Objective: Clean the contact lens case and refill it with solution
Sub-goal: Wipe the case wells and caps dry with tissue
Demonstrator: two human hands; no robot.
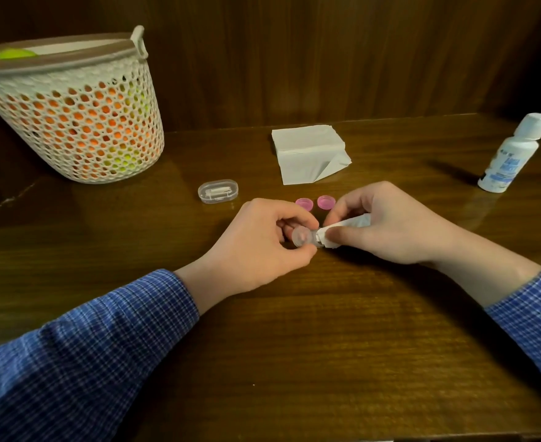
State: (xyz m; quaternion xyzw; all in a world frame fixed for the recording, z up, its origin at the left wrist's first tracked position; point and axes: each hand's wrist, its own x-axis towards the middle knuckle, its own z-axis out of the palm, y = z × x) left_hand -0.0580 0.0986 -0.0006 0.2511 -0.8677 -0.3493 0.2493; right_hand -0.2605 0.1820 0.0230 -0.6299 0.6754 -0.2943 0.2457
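Observation:
My left hand (259, 247) pinches the clear contact lens case (301, 236) between thumb and fingers just above the table. One round well faces me; the other is hidden. My right hand (387, 224) grips a rolled white tissue (342, 229), and the tissue's tip is pushed against the case's right side. Two pink caps (304, 204) (326, 201) lie open side up on the table just behind my hands. A white solution bottle (511, 154) with its cap on stands at the far right.
A stack of white tissues (309, 153) lies behind the caps. A small clear oval box (218, 191) sits to their left. At the back left stands a white mesh basket (77, 116) with orange and yellow contents. A wooden wall closes off the table's (294, 346) far edge.

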